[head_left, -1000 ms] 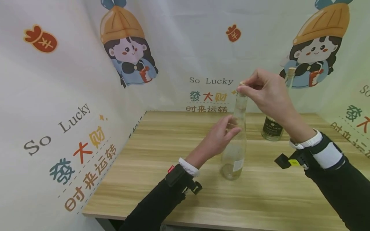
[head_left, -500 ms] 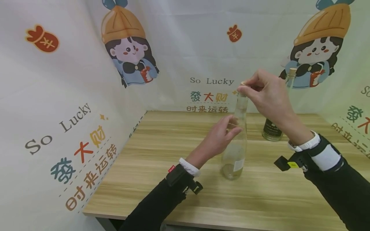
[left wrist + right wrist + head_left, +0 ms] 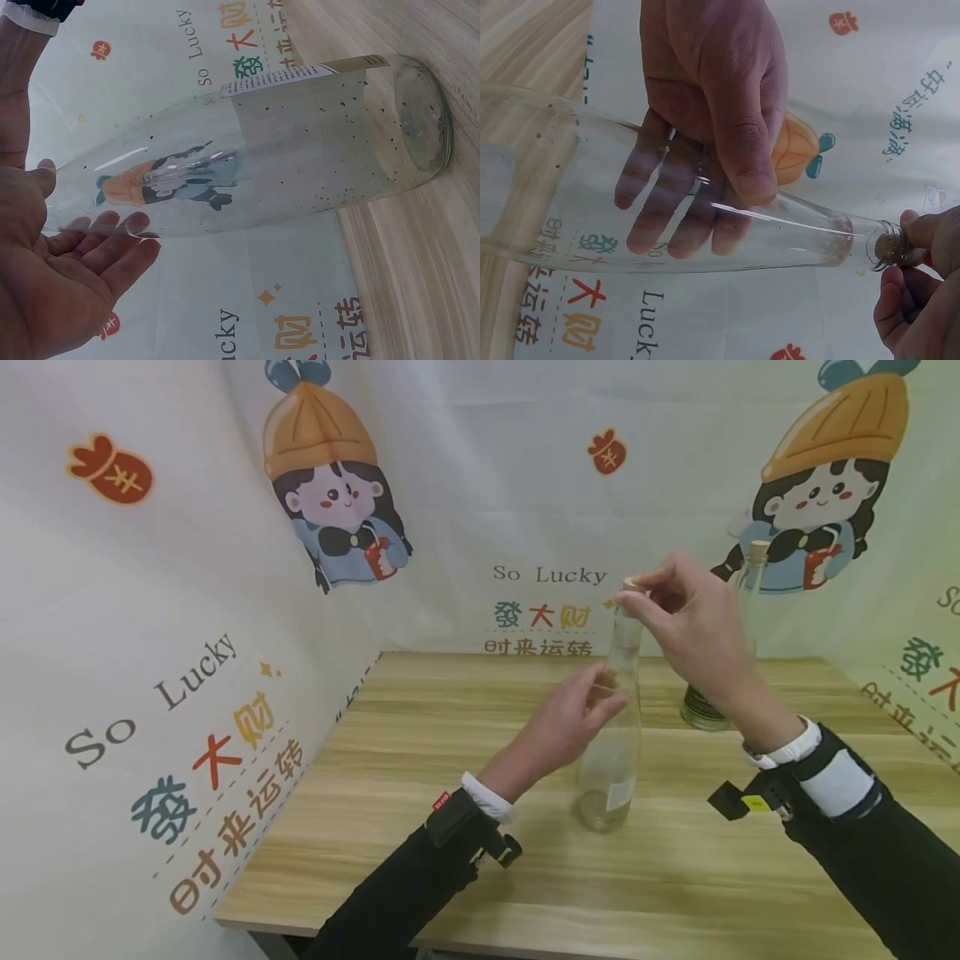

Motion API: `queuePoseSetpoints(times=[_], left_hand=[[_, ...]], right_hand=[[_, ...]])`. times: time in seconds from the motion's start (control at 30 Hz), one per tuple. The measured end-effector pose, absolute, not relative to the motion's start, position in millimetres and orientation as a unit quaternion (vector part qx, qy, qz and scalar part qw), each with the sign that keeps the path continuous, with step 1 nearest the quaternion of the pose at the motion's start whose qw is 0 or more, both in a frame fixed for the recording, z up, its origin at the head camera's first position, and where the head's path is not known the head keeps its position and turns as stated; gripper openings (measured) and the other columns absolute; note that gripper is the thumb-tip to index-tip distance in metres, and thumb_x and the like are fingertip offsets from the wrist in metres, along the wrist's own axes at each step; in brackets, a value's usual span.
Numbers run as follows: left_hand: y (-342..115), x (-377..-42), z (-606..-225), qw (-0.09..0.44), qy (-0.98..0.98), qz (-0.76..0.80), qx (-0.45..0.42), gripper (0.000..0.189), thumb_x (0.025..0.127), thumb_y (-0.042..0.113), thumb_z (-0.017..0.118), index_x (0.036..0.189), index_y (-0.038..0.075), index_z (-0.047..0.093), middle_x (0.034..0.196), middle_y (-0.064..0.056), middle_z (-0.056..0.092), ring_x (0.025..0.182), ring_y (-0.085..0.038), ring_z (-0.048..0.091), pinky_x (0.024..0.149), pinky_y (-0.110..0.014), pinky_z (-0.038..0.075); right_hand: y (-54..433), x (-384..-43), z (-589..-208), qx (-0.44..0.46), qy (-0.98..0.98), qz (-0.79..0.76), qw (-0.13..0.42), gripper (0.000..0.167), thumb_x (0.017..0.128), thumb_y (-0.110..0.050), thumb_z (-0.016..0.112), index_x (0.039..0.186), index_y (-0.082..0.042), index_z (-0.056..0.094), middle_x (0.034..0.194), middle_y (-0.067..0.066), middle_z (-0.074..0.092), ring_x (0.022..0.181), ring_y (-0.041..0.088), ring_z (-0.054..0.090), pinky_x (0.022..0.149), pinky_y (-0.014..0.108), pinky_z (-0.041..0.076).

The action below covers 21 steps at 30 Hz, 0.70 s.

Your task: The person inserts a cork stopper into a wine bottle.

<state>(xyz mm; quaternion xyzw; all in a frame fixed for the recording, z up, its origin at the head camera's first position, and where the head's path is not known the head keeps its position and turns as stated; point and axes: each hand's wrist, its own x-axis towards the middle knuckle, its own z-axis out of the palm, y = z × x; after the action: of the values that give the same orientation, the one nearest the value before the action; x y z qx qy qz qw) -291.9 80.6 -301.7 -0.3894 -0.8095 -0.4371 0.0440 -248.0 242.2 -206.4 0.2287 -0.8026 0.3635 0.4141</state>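
Note:
A tall glass bottle (image 3: pixel 609 752) stands upright on the table, with a white label low on its side. My left hand (image 3: pixel 570 714) holds it below the neck; in the right wrist view the thumb lies in front and the fingers (image 3: pixel 652 225) show through the glass behind. At the bottle's mouth, my right hand (image 3: pixel 693 627) pinches a cork (image 3: pixel 885 246) between thumb and fingers. The cork's lower end sits within the mouth, and its pale top shows above the fingertips in the head view. Dark specks dot the glass in the left wrist view.
Behind my right hand stands a second bottle (image 3: pixel 705 714) with a dark label, partly hidden, its own cork (image 3: pixel 759 550) in its mouth. The wooden table (image 3: pixel 420 735) meets a printed cloth backdrop (image 3: pixel 480 468) at the back and sides.
My right hand and wrist have dipped slightly, and more of the cork's side shows at the fingertips. The left hand keeps its place on the bottle.

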Motion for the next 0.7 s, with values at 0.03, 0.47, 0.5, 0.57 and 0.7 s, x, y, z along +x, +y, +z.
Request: queuePoseSetpoints(times=[0.03,0.47,0.5,0.57,0.7], left_hand=[[80,-291,-302,0.050,-0.813,-0.429,-0.390,0.035,0.107,0.033,0.057,0.132,0.007,0.056,0.129,-0.009,0.065,0.112,-0.021,0.065,0.093,-0.029,0.056],[73,-288,-306,0.118,-0.834,-0.355,-0.405,0.048,0.105,0.037,0.061,0.144,0.011,0.053,0.137,-0.006,0.062,0.123,-0.019,0.060,0.101,-0.032,0.053],[73,-289,-306,0.121,-0.835,-0.351,-0.407,0.048,0.105,0.038,0.061,0.144,0.010,0.053,0.138,-0.007,0.061,0.125,-0.019,0.059,0.102,-0.032,0.052],[71,-289,-305,0.125,-0.837,-0.341,-0.410,0.051,0.105,0.038,0.061,0.146,0.010,0.052,0.143,-0.008,0.058,0.130,-0.019,0.056,0.107,-0.033,0.049],[66,-290,-304,0.130,-0.839,-0.327,-0.415,0.056,0.105,0.039,0.060,0.151,0.009,0.049,0.151,-0.009,0.051,0.139,-0.020,0.049,0.114,-0.034,0.043]], right_hand=[[242,-249,-208,0.233,-0.798,0.366,0.419,0.020,0.094,-0.007,0.076,0.106,0.005,0.064,0.097,0.011,0.076,0.067,0.003,0.059,0.055,0.013,0.041],[247,-251,-232,0.258,-0.768,0.427,0.402,0.043,0.092,0.007,0.073,0.133,-0.001,0.063,0.113,0.019,0.074,0.054,0.006,0.051,0.046,0.016,0.036],[247,-251,-233,0.255,-0.770,0.426,0.401,0.046,0.092,0.007,0.074,0.135,-0.001,0.062,0.115,0.020,0.074,0.054,0.006,0.050,0.046,0.016,0.037],[246,-250,-235,0.248,-0.775,0.425,0.396,0.052,0.091,0.007,0.074,0.140,-0.003,0.059,0.117,0.021,0.073,0.054,0.006,0.048,0.046,0.015,0.036],[244,-250,-240,0.237,-0.781,0.428,0.388,0.062,0.091,0.006,0.075,0.147,-0.004,0.051,0.120,0.023,0.071,0.052,0.006,0.043,0.045,0.016,0.032]])
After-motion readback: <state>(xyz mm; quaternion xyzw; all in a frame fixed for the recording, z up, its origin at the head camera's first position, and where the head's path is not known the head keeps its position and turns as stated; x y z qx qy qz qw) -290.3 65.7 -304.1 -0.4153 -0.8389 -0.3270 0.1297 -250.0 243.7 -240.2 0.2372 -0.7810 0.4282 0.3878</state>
